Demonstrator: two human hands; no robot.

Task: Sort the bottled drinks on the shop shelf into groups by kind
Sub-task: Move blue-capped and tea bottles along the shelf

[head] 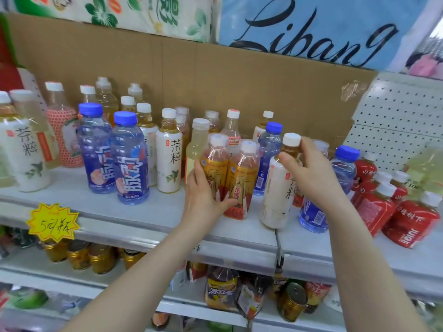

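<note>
On the grey shop shelf (143, 219) stand mixed bottled drinks. My left hand (203, 197) grips the lower body of an orange-labelled bottle (214, 168), one of two standing side by side; its twin (242, 180) stands just right. My right hand (309, 173) pinches the neck of a white-labelled tea bottle (278, 190), which leans slightly near the shelf's front. Two blue-capped bottles (130, 159) stand at the left front. Another white tea bottle (169, 154) stands behind them. Red juice bottles (407, 219) lean at the right.
A cardboard sheet (215, 75) backs the shelf, with white pegboard (398, 116) at the right. A yellow price tag (52, 221) hangs on the shelf edge. Gold cans (79, 255) and more bottles fill the lower shelves. Bare shelf shows between the blue bottles and my left hand.
</note>
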